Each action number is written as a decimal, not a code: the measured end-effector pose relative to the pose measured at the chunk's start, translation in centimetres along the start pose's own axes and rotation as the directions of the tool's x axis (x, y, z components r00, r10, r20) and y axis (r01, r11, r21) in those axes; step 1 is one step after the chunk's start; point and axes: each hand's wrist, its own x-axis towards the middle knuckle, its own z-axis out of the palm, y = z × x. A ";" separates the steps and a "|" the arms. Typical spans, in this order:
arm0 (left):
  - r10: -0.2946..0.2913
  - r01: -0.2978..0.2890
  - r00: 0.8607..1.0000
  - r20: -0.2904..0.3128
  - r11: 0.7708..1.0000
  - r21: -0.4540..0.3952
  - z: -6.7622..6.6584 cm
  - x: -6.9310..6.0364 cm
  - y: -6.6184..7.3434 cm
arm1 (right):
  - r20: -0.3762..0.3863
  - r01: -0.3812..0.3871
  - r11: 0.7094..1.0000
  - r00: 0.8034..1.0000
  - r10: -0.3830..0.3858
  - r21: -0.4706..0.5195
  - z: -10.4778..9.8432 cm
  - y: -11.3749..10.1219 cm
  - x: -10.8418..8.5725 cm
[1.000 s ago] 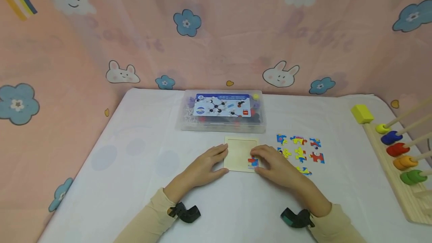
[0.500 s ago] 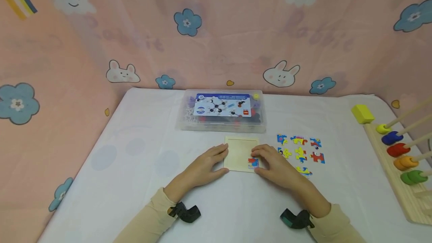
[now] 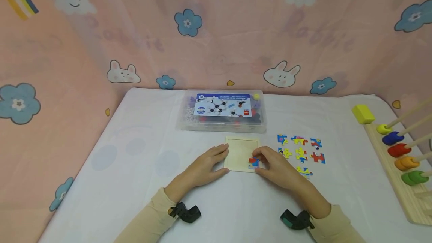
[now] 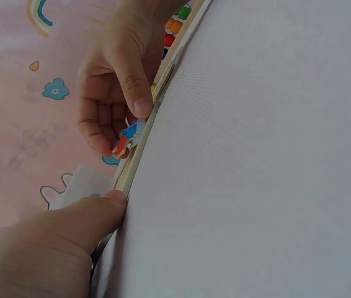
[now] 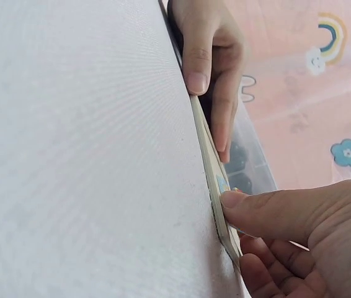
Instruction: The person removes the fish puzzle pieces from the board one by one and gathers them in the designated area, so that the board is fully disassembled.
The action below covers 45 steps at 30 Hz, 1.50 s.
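A pale wooden puzzle tray point(image 3: 239, 153) lies flat in the middle of the white table. My left hand point(image 3: 206, 164) holds it steady, its fairly straight fingers touching the left edge and the thumb at the near left corner. At the near right corner my right hand point(image 3: 278, 167) pinches a red and blue puzzle piece point(image 3: 254, 163) between thumb and fingers. In the left wrist view that puzzle piece point(image 4: 129, 138) is tilted up from the tray, partly covered by fingertips. Loose puzzle pieces point(image 3: 300, 154) lie in rows right of the tray, some partly hidden by my right hand.
Behind the tray sits a clear plastic box point(image 3: 222, 123) with a molecule picture on its lid. A wooden bead rack point(image 3: 388, 168) with coloured beads stands at the right edge, a yellow block point(image 3: 363, 114) at its far end. A pink patterned cloth point(image 3: 216, 48) hangs behind.
The right fingers have shifted slightly, and the pinched puzzle piece has turned a little at the tray's near right corner. The left hand stays at the left edge.
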 end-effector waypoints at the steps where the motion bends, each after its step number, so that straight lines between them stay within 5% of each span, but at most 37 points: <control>1: -0.002 0.002 1.000 0.002 1.000 0.000 0.0 0.0 0.0 | 0.000 0.000 1.000 1.000 0.000 -0.002 0.0 0.0 0.0; 23: 0.006 -0.007 1.000 0.016 1.000 0.013 0.1 0.0 -0.1 | -0.057 -0.003 0.999 0.998 0.000 -0.051 -2.1 1.0 -1.1; 29: 0.020 -0.020 1.000 0.008 1.000 0.022 0.1 0.1 0.0 | -0.068 -0.068 0.995 0.996 0.062 -0.079 -3.9 2.0 -3.0; 37: 0.026 -0.026 1.000 -0.001 0.999 0.023 0.0 0.1 0.1 | -0.127 -0.066 0.990 0.991 0.050 -0.127 -6.1 4.1 -6.1; 45: 0.023 -0.023 1.000 0.003 0.999 0.028 -0.1 0.1 0.0 | -0.131 -0.183 0.977 0.977 0.168 -0.109 -8.0 6.3 -8.7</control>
